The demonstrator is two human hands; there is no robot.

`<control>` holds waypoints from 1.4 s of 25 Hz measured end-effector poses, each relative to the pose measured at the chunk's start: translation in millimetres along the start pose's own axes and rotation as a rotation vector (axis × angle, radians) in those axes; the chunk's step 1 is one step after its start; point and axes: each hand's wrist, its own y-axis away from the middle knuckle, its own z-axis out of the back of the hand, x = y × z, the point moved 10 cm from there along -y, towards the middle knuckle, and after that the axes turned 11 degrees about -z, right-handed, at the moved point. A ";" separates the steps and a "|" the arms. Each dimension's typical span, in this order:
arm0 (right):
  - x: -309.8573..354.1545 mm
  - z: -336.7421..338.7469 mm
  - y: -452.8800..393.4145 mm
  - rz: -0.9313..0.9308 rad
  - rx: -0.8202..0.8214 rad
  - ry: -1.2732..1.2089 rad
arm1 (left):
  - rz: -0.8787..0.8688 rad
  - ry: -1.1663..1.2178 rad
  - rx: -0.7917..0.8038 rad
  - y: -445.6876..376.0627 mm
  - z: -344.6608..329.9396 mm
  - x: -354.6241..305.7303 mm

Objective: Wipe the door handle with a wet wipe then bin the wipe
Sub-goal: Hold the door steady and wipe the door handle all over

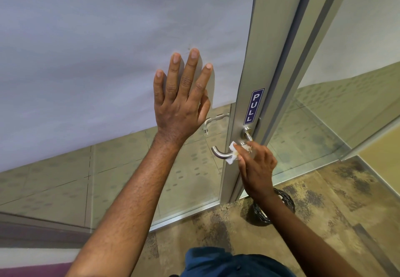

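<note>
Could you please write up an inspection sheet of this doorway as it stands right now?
Surface: frosted glass door in a metal frame, PULL sign above the lever.
Job's things: white wet wipe wrapped on the door handle; black-lined bin on the floor beside the frame, partly hidden by the right arm.
Clutter: nothing seen.
Grippers: left hand flat on the glass, fingers spread; right hand pinching the wipe.
Cables: nothing seen.
Surroundings: mottled carpet, glass partition at right.
</note>
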 end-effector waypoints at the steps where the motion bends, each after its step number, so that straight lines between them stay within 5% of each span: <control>1: -7.1 4.0 -3.5 -0.080 -0.018 -0.084 | 0.000 0.002 0.003 0.1 -0.6 -0.1; 9: -35.2 -13.9 -1.1 -0.877 0.085 -1.102 | 0.009 -0.017 0.003 -0.2 0.4 0.1; 12: -38.3 -23.1 10.3 -1.072 0.100 -1.204 | 0.015 -0.016 -0.008 -0.3 2.3 -0.5; 22: -33.1 -23.8 -3.0 -1.098 0.047 -1.159 | 0.012 -0.024 -0.006 -3.2 8.1 -2.8; 35: -38.5 -45.7 -18.4 -1.192 0.366 -1.116 | 0.003 -0.021 0.008 0.4 5.6 -5.7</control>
